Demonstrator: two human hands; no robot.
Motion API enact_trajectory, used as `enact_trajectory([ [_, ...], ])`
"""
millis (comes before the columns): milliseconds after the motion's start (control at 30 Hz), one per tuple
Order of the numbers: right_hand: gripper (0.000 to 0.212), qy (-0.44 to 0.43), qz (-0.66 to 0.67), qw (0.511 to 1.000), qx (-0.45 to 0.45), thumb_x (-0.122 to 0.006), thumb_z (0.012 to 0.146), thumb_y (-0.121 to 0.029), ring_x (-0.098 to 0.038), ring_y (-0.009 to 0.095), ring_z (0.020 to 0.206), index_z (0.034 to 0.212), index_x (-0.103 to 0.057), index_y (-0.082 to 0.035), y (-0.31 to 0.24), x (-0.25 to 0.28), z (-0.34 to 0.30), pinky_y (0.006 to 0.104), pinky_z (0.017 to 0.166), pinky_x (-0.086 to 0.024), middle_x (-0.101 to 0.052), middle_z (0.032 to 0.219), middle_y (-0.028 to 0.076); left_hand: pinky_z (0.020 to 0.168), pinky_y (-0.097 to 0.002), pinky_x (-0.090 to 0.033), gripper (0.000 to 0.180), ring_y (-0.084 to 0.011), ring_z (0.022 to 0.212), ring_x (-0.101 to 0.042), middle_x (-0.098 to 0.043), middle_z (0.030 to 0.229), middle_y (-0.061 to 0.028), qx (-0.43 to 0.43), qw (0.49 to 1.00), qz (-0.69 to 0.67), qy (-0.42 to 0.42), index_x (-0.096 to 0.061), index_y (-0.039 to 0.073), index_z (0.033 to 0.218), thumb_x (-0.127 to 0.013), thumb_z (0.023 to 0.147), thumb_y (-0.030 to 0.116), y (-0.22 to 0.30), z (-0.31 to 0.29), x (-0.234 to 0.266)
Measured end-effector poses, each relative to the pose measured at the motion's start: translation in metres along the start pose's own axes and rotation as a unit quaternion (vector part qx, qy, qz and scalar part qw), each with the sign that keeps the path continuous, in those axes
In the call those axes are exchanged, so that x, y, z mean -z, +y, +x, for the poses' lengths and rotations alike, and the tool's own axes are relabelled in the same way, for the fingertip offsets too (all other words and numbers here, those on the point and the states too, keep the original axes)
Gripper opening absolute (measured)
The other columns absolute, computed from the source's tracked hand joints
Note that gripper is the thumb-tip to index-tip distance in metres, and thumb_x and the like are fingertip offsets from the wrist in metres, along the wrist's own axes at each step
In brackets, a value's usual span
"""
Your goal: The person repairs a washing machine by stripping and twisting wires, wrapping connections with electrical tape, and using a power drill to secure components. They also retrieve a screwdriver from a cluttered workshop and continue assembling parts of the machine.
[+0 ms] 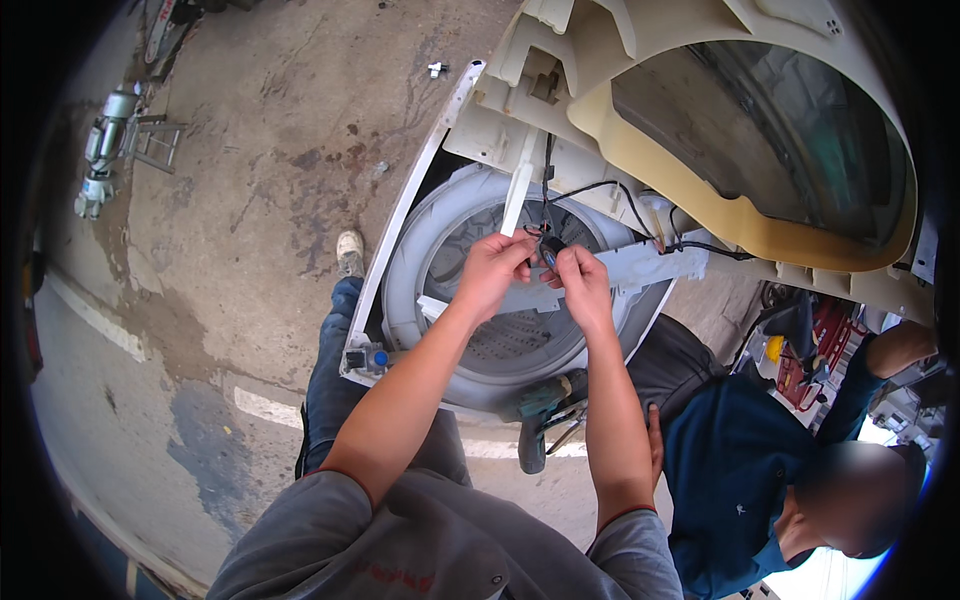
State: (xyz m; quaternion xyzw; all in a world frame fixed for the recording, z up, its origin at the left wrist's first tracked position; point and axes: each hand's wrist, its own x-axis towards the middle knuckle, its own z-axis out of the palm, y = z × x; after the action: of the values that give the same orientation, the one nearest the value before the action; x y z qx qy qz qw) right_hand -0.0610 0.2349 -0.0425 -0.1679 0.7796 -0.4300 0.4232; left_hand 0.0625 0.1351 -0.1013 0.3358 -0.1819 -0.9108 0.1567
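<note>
Left hand [492, 275] and right hand [583, 278] work close together, nearly meeting, over the open round tub [402, 290] of a top-loading washing machine [388, 245]. Between them sits a small black roll [549, 255] with a blue centre, clamped between the right thumb and fingers, just beside the left fingertips. The left hand pinches at dark wires [548, 165], which come down from above and end between the two hands; their finest ends are too small to tell apart. Another length of wire runs off to the right, beyond the right hand, along a pale grey bar [655, 268] that spans the tub.

A white strip [517, 200] slants down to just above the left hand. Farther up and to the right, past both hands, rises a cream panel [590, 115] with a dark window. Nearer the wearer, below the hands and beside the right forearm, a power drill [537, 420] rests at the machine's near edge. A co-worker [740, 470] in a dark blue top is at the right, one hand near the wearer's right forearm. Stained concrete floor [250, 170] stretches to the left
</note>
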Motion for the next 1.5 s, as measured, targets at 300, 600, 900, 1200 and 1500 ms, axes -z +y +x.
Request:
enact_trajectory([
  [300, 0.02, -0.039, 0.015, 0.997, -0.072, -0.059, 0.095, -0.02, -0.063, 0.013, 0.078, 0.089, -0.064, -0.001, -0.018, -0.014, 0.031, 0.0286, 0.069, -0.049, -0.064, 0.081, 0.003, 0.064, -0.0262, -0.051, 0.01, -0.0115, 0.068, -0.06, -0.066, 0.083, -0.0038, 0.08, 0.962, -0.257, 0.051, -0.062, 0.006, 0.106, -0.06, 0.096, 0.006, 0.0, -0.013, -0.014],
  [600, 0.007, -0.074, -0.15, 0.983, 0.081, -0.062, 0.09, -0.003, -0.063, 0.012, 0.08, 0.095, -0.064, 0.001, -0.013, -0.018, 0.049, 0.03, 0.074, -0.052, -0.063, 0.095, 0.006, 0.066, -0.0274, -0.053, 0.021, -0.0119, 0.071, -0.061, -0.067, 0.084, -0.0039, 0.076, 0.955, -0.288, 0.004, -0.058, 0.01, 0.113, -0.062, 0.094, 0.003, -0.01, -0.007, -0.001],
  [900, 0.03, 0.019, -0.242, 0.931, 0.273, -0.078, 0.078, -0.006, -0.066, 0.026, 0.104, 0.105, -0.066, -0.009, -0.022, -0.037, -0.003, 0.0357, 0.084, -0.055, -0.059, 0.119, 0.01, 0.07, -0.0265, -0.053, 0.04, -0.013, 0.088, -0.065, -0.065, 0.11, -0.0053, -0.058, 0.978, -0.196, 0.049, -0.054, 0.008, 0.131, -0.056, 0.094, -0.008, -0.017, 0.0, -0.004],
  [1200, 0.023, -0.01, 0.026, 0.997, 0.067, -0.076, 0.09, -0.022, -0.063, 0.015, 0.077, 0.088, -0.062, -0.003, 0.018, -0.003, -0.001, 0.0286, 0.069, -0.051, -0.063, 0.083, 0.003, 0.064, -0.025, -0.049, 0.021, -0.0088, 0.07, -0.059, -0.067, 0.09, -0.0045, -0.016, 0.998, -0.052, 0.02, -0.063, 0.0, 0.116, -0.059, 0.095, 0.003, -0.004, -0.002, 0.003],
  [1500, 0.02, -0.058, 0.005, 0.997, -0.055, -0.062, 0.096, -0.021, -0.06, 0.011, 0.078, 0.097, -0.065, -0.001, -0.005, -0.004, 0.03, 0.0282, 0.068, -0.048, -0.062, 0.08, 0.001, 0.066, -0.0259, -0.049, 0.005, -0.0117, 0.068, -0.059, -0.067, 0.082, -0.0037, 0.129, 0.957, -0.259, 0.016, -0.065, 0.005, 0.098, -0.061, 0.095, 0.006, -0.008, -0.006, 0.004],
])
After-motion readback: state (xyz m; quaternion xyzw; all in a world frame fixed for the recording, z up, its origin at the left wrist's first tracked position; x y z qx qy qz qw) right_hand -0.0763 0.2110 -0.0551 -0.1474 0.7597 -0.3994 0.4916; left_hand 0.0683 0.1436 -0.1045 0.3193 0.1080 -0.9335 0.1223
